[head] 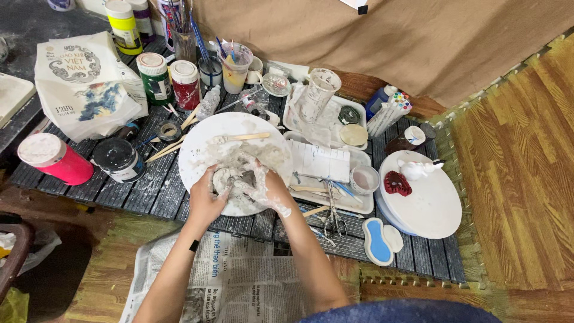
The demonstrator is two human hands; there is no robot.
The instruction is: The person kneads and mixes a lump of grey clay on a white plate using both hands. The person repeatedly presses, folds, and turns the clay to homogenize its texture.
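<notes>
Head view, from the left: a pink jar (55, 158) with a dusty white lid stands on the dark slatted table (137, 191), a black-lidded tin (118, 159) just beside it, and a folded white printed bag (86, 84) lies behind them. Green (155, 78) and red (186, 84) paint jars stand behind a round white board (203, 140) smeared with wet grey-white paste. On the near part of that board sits a lump of grey clay (230, 178). The left hand (205, 200) cups the lump from its left side, grip curled closed against it. The right hand (268, 185), coated in white paste, presses on the lump from the right, fingers wrapped over it. A wooden stick (245, 137) lies on the far part of the board. Newspaper (239, 281) covers the floor under the forearms. Right of the hands, white trays (359, 206) hold tools and a small cup (364, 178). Farther right, a second round white board (430, 209) carries a red piece (397, 183) and a white figurine (418, 168).
</notes>
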